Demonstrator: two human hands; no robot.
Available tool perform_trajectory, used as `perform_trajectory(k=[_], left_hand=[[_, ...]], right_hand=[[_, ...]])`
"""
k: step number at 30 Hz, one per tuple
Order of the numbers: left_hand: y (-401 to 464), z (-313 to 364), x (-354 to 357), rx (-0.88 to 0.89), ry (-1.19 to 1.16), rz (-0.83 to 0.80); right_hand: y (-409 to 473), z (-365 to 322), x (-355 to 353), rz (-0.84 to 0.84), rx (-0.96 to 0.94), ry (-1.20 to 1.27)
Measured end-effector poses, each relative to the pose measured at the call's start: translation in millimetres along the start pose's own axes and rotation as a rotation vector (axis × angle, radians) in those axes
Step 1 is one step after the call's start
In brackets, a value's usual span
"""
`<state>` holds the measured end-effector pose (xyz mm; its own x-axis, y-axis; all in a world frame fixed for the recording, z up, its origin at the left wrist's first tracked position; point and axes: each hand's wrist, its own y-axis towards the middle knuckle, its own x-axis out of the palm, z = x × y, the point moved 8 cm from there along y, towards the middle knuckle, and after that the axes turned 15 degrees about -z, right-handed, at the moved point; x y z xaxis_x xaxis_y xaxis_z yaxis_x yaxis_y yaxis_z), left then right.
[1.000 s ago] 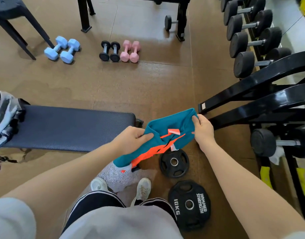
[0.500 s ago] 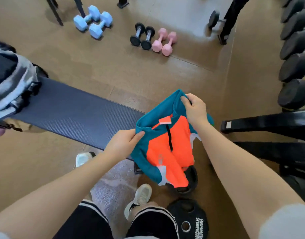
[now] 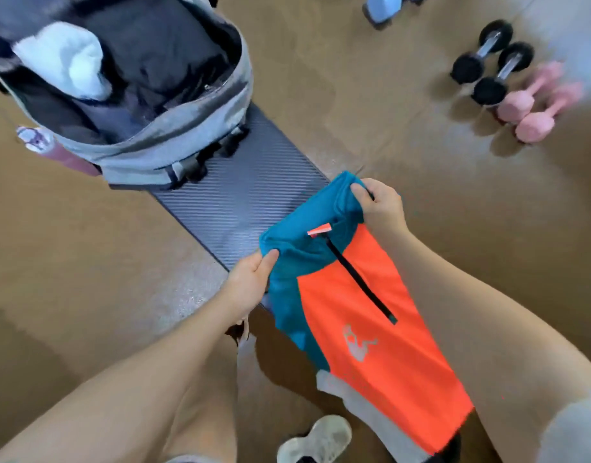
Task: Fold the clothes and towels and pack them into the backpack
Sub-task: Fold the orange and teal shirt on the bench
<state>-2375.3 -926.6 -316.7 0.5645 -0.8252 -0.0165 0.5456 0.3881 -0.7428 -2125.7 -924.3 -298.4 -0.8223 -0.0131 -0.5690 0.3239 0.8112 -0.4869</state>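
Two bare forearms reach forward from the bottom of the view. The left hand (image 3: 250, 279) sits lower and nearer, thumb on top, pinching a fold of fabric. The right hand (image 3: 381, 208) is raised farther out, fingers curled over and gripping fabric, its wrist bent downward. The hands are held apart.

Head-worn view, steeply downward, close over forearms.
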Motion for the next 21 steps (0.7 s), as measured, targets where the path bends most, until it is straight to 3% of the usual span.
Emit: perform_trajectory(k=[11, 16, 21], left_hand=[[30, -24, -186, -0.189, 0.128, 0.319], [39, -23, -206, -0.206, 0.287, 0.336], [25, -46, -195, -0.411, 0.296, 0.443]], right_hand=[[128, -111, 105, -0.130, 0.027, -0.068], [132, -121, 112, -0.102, 0.005, -0.069], [69, -84, 95, -0.078, -0.018, -0.140]])
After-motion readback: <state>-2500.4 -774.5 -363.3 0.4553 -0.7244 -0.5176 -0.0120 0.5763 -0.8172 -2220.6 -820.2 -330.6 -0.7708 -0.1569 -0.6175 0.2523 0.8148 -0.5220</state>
